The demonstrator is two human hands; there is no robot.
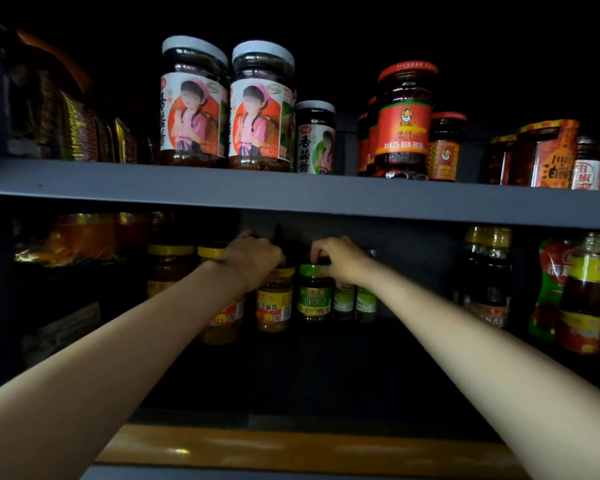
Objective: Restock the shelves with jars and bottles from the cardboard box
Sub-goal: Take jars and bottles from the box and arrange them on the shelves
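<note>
Both arms reach into the lower shelf (326,358) of a dim, dark unit. The left hand (253,259) sits with its fingers curled down over the lid of a yellow-labelled jar (274,306), gripping it from above; this jar stands upright near the centre of the frame, with another yellow-lidded jar (219,289) touching it at 9 o'clock. The right hand (340,259) pinches the green lid of a green-labelled jar (314,303), which stands just beside the yellow one at its 3 o'clock, with more green-labelled jars (355,303) behind the wrist. At 12 o'clock, across the grey upper shelf board (291,192), stand two white-capped jars (226,109) (pink-clad figure on each label) and red-lidded chilli jars (404,123) toward 1 o'clock. Dark sauce bottles (487,275) stand at 3 o'clock on the lower shelf, well apart from the hands.
</note>
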